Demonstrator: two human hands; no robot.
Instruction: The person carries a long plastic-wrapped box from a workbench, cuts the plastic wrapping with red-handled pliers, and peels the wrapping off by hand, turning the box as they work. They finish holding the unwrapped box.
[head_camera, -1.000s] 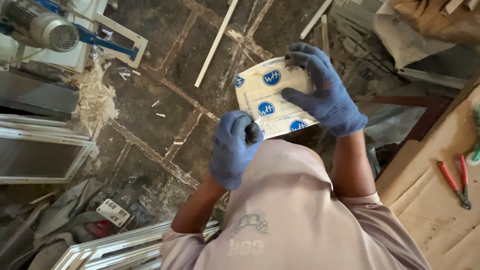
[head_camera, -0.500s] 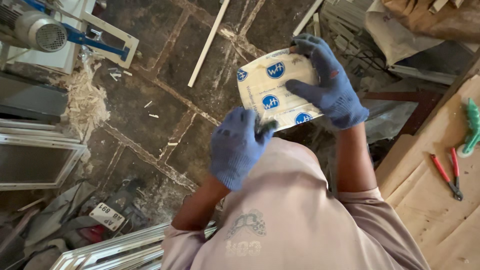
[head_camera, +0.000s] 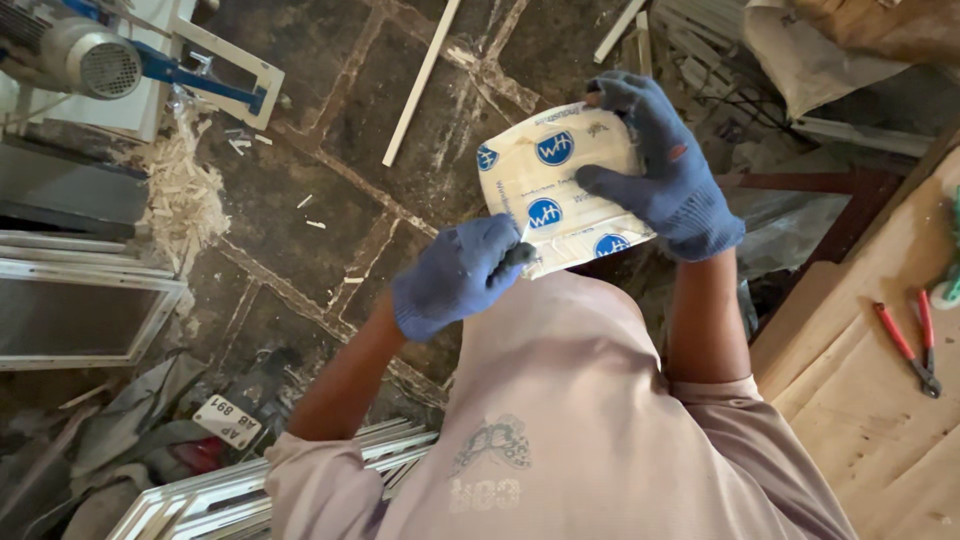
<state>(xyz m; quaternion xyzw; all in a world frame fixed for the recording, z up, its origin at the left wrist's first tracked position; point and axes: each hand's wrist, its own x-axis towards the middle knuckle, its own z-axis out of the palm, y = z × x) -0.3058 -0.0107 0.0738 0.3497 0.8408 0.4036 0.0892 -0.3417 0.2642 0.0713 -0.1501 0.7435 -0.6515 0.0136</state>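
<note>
I hold a flat white plastic packet (head_camera: 545, 195) with round blue marks in front of my chest. My right hand (head_camera: 665, 170), in a blue knit glove, grips its right side with the fingers spread over the face. The left hand (head_camera: 458, 275), gloved the same way, pinches the packet's lower left corner between thumb and fingers. Below the packet is my pale pink shirt (head_camera: 560, 420).
A wooden board (head_camera: 880, 400) at right carries red-handled pliers (head_camera: 910, 345). White frame pieces (head_camera: 90, 300) lie at left, more by my left elbow (head_camera: 250, 490). A motor on a blue and white machine (head_camera: 90, 60) stands top left. A white strip (head_camera: 420, 85) lies on the dirty tiled floor.
The packet and both hands have stayed together in nearly the same place; my left fingers have tightened on the lower left corner.
</note>
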